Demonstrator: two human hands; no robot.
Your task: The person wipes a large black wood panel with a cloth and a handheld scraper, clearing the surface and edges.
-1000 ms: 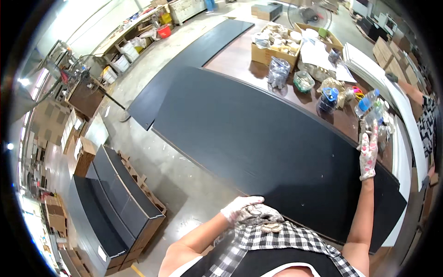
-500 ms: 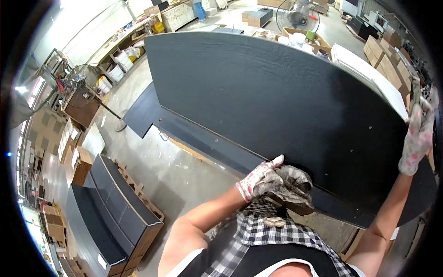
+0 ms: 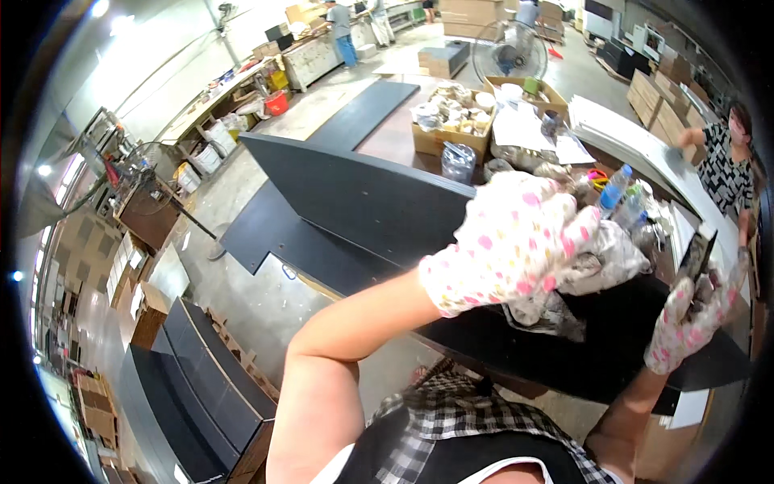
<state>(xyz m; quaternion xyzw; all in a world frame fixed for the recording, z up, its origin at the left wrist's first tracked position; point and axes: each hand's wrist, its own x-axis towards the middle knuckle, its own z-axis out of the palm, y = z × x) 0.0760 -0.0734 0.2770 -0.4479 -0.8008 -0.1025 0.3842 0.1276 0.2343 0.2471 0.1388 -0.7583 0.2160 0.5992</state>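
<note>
My left hand [image 3: 516, 242], in a white glove with pink dots, is raised over the dark panels with its fingers curled around a crumpled, grey-stained rag [image 3: 605, 262]. To the right, my right hand [image 3: 685, 323], gloved alike, grips a flat, dark-bladed scraper [image 3: 697, 256] pointing up. A dark grey upright panel [image 3: 363, 181] stands on a flat dark panel [image 3: 339, 254] in front of me. My left hand and forearm hide part of the join between them.
Beyond the panels, a table bears a cardboard box [image 3: 451, 121] of cups, a water bottle [image 3: 617, 187] and papers. A fan [image 3: 509, 56] stands behind. Stacked dark panels [image 3: 201, 371] sit at lower left. A co-worker [image 3: 726, 165] stands at far right beside white boards [image 3: 645, 137].
My left hand has risen from the panel's lower edge to above it with the rag. My right hand has come lower and inward. The upright panel now shows less of its face.
</note>
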